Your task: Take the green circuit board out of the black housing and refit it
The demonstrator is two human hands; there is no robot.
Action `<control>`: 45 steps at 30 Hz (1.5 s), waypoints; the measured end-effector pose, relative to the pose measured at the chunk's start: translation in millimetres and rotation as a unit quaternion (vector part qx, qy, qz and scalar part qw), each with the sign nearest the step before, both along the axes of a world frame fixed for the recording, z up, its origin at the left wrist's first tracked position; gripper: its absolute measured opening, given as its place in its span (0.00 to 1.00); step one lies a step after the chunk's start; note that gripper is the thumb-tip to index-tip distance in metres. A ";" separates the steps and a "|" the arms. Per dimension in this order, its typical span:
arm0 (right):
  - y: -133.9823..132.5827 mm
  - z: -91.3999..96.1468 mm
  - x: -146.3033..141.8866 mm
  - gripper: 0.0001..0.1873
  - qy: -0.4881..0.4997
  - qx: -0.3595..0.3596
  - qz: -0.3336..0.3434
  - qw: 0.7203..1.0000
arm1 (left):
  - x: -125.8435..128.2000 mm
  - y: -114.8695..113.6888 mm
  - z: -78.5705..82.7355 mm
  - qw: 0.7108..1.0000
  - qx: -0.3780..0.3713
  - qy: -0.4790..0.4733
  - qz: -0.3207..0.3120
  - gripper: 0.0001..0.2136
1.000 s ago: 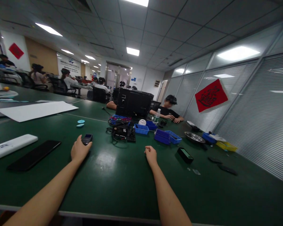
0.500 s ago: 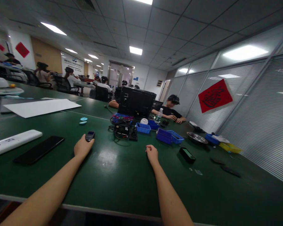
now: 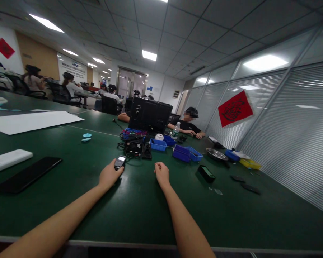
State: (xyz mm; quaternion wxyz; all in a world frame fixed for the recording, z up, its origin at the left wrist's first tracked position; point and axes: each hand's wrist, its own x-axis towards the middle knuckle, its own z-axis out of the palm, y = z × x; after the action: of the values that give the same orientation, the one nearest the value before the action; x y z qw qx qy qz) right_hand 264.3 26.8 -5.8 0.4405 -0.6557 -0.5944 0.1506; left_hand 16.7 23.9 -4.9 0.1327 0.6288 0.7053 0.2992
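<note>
My left hand [image 3: 109, 176] is closed around a small black handheld device [image 3: 120, 162] with a lit screen, held at its top end just over the green table. Part of the device's body is covered by my fingers. My right hand [image 3: 162, 173] rests on the table as a loose fist, and no object shows in it. Beyond the hands lie a black adapter box with cables [image 3: 132, 147] and a blue tray [image 3: 158, 144]. Right of my right hand sits a black box with a green top [image 3: 206, 173].
A black monitor [image 3: 150, 114] stands behind the trays, near a water bottle [image 3: 175, 130] and a seated person [image 3: 190, 125]. Left are a black slab [image 3: 27, 174], a white bar-shaped item [image 3: 9, 160] and white paper [image 3: 37, 120]. A metal bowl [image 3: 216, 154] and yellow tray [image 3: 250, 163] lie right.
My left hand has moved right with the device, nearer my right hand, and the device's screen now shows lit. The view has turned slightly to the right. My right hand stays curled.
</note>
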 end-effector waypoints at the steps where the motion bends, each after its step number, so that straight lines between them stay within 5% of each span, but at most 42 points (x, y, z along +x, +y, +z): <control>1: -1.9 0.5 -4.5 0.14 -0.010 -0.003 0.008 1.000 | 14.7 -2.0 -1.0 1.000 0.006 -0.007 -0.020 0.30; 7: -6.5 6.8 -5.2 0.14 -0.076 -0.047 -0.030 0.996 | 104.6 -6.1 -7.2 0.976 -0.016 -0.108 -0.191 0.38; 12: -11.1 17.5 4.7 0.22 -0.136 -0.105 -0.078 0.982 | 112.9 -1.4 -12.4 0.887 -0.070 -0.297 -0.345 0.43; 16: -21.8 15.9 -16.2 0.36 -0.200 -0.136 -0.063 0.968 | 80.0 11.0 -11.3 0.777 -0.162 -0.536 -0.288 0.39; 20: -28.2 6.9 -41.6 0.44 -0.273 -0.100 -0.062 0.955 | 63.1 21.0 -6.5 0.757 -0.169 -0.604 -0.185 0.35; 23: -24.1 6.1 -34.1 0.39 -0.283 -0.121 -0.066 0.949 | 64.6 21.5 -4.3 0.759 -0.159 -0.610 -0.161 0.30; 28: -15.4 14.7 27.5 0.38 -0.260 -0.182 -0.141 0.938 | 69.4 18.7 -3.9 0.793 -0.153 -0.565 -0.171 0.25; 31: -16.0 14.1 57.5 0.39 -0.255 -0.185 -0.180 0.932 | 73.6 19.2 -8.8 0.854 -0.134 -0.459 -0.204 0.22; 35: -17.5 4.8 69.4 0.37 -0.233 -0.169 -0.195 0.938 | 81.8 16.5 -20.3 0.935 -0.029 -0.195 -0.295 0.22; 39: -16.1 -3.4 74.0 0.35 -0.219 -0.142 -0.211 0.942 | 84.8 9.7 -24.8 0.934 0.046 -0.036 -0.352 0.24; 45: -12.6 -10.7 86.4 0.33 -0.279 -0.116 -0.225 0.927 | 83.3 7.5 -20.5 0.933 0.047 0.032 -0.356 0.24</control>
State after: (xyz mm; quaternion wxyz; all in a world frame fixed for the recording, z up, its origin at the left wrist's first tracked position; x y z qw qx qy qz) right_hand 350.7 14.2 -16.5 0.2001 -0.8341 -0.5088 -0.0730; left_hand 100.0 31.4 -25.4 0.1785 0.8535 0.4241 0.2445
